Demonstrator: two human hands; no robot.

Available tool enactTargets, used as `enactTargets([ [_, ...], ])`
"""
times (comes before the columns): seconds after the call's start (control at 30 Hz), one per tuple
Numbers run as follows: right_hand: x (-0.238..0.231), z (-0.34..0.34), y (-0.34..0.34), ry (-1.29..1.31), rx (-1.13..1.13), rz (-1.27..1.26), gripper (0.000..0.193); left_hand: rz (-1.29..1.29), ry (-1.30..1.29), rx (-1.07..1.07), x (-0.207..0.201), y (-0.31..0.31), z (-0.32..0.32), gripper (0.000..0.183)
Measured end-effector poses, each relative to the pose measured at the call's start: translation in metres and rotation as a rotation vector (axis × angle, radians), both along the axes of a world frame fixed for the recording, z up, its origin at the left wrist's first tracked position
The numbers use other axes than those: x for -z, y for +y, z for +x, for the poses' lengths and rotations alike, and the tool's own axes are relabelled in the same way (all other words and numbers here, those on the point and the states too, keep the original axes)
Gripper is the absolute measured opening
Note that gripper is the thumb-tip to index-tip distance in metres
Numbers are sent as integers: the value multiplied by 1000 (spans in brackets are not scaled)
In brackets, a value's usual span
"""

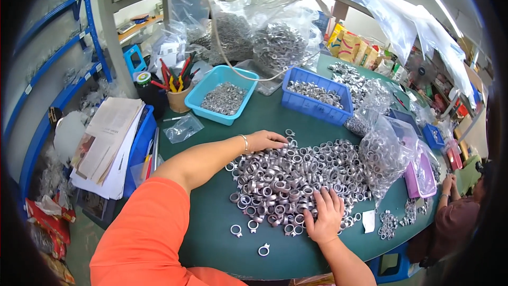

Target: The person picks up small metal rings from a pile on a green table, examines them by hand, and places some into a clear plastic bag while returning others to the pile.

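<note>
Orange sleeve (143, 225): near-left of ring pile (288, 182), cut off
Right hand (326, 217): splayed atop pile
Left hand (262, 141): far edge, grip unclear
Turquoise tub (210, 115), blue basket (313, 106): behind pile, metal parts

Left hand (266, 141) points rightward, palm down; right hand (325, 217) spreads its fingers.

The heaped rings (279, 185) are silvery grey against a dark green counter (211, 233). 1 tray (211, 117) is turquoise, 1 bin (312, 107) mid-blue, 1 basket (413, 178) lilac. The tool cup (179, 101) is tan, its tool handles (172, 80) red, yellow and black. The near sleeve (143, 228) is plain bright orange; the shelf frame (94, 26) is blue.
</note>
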State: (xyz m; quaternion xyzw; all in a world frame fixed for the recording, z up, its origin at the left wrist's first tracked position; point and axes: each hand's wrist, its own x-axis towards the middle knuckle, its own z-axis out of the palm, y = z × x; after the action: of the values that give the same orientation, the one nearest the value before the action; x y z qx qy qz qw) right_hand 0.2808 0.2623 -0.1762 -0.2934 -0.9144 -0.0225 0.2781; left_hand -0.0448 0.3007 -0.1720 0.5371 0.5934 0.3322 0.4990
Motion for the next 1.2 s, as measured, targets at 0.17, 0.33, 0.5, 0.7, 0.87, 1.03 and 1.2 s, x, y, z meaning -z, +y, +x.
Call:
enactTargets([
  [0.17, -1, -2, -3, -10, 6, 29, 49, 146, -146, 127, 12, -18, 15, 32],
  [0.33, 3, -1, -1, 21, 40, 51, 47, 107, -322, 218, -2, -45, 44, 31],
  [0.5, 5, -8, -3, 60, 43, 79, 44, 351, -58, 286, 2, -66, 57, 32],
  [0.7, 10, 1, -3, 62, 64, 70, 45, 641, 198, 403, -5, -87, 79, 24],
  [0.87, 9, -6, -9, 52, 82, 13, 48, 762, 387, 438, -26, -123, 93, 19],
  [1.03, 11, -11, -39, 30, 60, -80, 57, 797, 728, 407, -21, -153, 111, 22],
  [1.2, 20, -3, -65, 129, -138, -203, 66, 832, 753, 209, -18, -192, 121, 36],
])
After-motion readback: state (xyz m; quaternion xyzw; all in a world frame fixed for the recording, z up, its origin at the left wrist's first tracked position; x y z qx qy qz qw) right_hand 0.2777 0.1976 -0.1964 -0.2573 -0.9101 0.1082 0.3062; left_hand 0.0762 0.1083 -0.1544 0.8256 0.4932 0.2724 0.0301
